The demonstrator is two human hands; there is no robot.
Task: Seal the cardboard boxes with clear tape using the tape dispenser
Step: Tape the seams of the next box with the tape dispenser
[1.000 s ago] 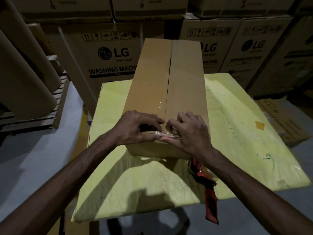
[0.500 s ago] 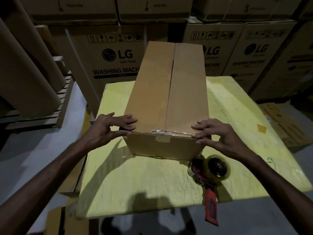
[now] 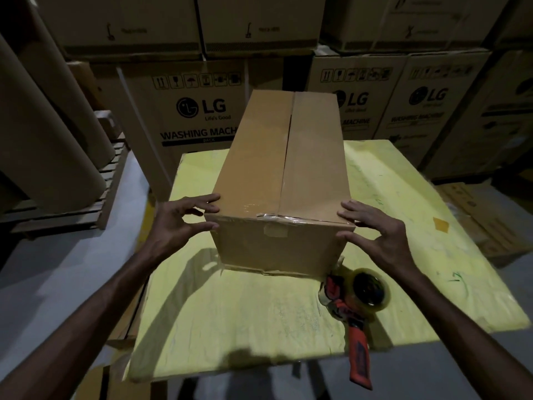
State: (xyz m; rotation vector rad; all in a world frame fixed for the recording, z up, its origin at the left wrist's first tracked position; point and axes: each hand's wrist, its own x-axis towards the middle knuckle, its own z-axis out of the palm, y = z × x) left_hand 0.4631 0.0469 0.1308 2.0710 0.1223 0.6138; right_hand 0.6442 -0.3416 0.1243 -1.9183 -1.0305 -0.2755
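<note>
**Near edge taped, long seam looks bare**

The box sits mid-tabletop. Crinkled tape crosses its near top edge, but the centre seam looks untaped. The left hand and right hand touch the near corners, fingers spread apart. The dispenser lies at the box's 5 o'clock.

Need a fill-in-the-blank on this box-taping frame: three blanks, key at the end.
1. The red-handled tape dispenser lies on the yellow tabletop, held by ____ hand.
2. The left hand and right hand touch the brown cardboard box; the dispenser lies nearer the ____ one.
3. The printed cartons stacked behind carry the brand ____.

Missing words: neither; right; LG.
</note>
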